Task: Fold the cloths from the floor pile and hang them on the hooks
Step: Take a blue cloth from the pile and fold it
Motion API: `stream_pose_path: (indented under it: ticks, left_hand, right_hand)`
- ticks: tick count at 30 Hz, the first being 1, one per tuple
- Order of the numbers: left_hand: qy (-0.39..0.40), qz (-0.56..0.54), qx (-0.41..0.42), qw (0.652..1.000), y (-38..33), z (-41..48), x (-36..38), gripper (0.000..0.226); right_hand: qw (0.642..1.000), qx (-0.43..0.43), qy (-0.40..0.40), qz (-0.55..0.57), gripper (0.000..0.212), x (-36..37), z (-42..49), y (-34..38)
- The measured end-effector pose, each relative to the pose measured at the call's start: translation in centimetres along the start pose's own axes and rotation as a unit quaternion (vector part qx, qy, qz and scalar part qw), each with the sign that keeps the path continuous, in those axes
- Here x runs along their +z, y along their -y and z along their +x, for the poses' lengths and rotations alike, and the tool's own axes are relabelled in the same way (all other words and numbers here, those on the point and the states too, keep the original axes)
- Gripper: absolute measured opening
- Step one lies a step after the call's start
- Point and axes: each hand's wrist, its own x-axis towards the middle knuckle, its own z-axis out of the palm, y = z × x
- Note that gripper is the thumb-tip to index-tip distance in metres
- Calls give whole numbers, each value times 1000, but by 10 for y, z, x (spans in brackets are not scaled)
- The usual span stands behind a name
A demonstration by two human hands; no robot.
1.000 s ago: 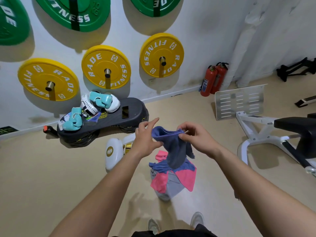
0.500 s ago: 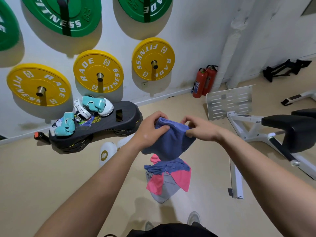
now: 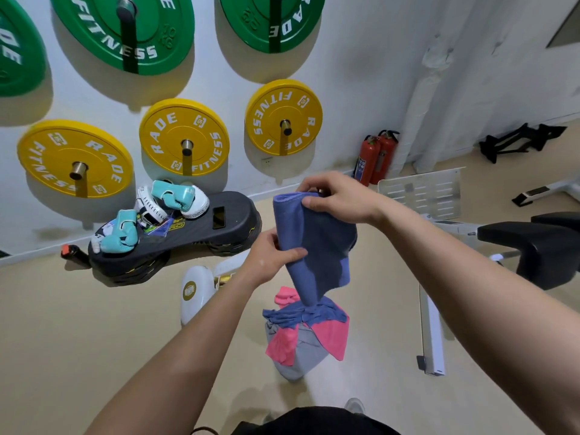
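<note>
Yellow weight plates (image 3: 184, 138) are mounted on the wall at left. A folded blue cloth (image 3: 317, 243) is held above the floor pile (image 3: 306, 335): its lower edge is pinched by the left hand (image 3: 270, 262), its top gripped by the closed right hand (image 3: 337, 199). Fire extinguishers (image 3: 375, 160) stand against the wall at right.

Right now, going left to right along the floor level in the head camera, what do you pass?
Black step platform with boxing gloves → left hand → blue cloth → red fire extinguishers → perforated metal plate → black bench pad.
</note>
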Motion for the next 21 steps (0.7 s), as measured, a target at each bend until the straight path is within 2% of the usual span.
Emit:
stream_pose_path:
  ticks: [3, 5, 7, 9, 12, 14, 18, 21]
  left_hand:
    - [9, -19, -34, 999, 18, 5, 12, 19]
    - [26, 4, -52, 998, 24, 6, 16, 26]
    - [33, 27, -53, 998, 29, 6, 15, 23]
    - [36, 18, -60, 997, 37, 5, 11, 23]
    - [35, -2, -80, 996, 50, 4, -2, 37]
    - [27, -9, -88, 996, 54, 4, -10, 33]
    - [-9, -95, -110, 989, 50, 9, -20, 21]
    - [-24, -208, -127, 970, 46, 15, -20, 20]
  right_hand:
    - [999, 2, -33, 20, 14, -18, 4, 1]
    - [998, 2, -61, 12, 14, -29, 4, -6]
    - [995, 13, -97, 3, 12, -36, 4, -21]
    - [990, 35, -135, -5, 9, -40, 1, -37]
    - [976, 77, -200, -39, 7, -38, -8, -63]
    - [965, 120, -226, -65, 10, -34, -16, -82]
    - [942, 225, -229, -101, 16, -17, -38, -119]
    - [930, 268, -241, -69, 17, -1, -51, -138]
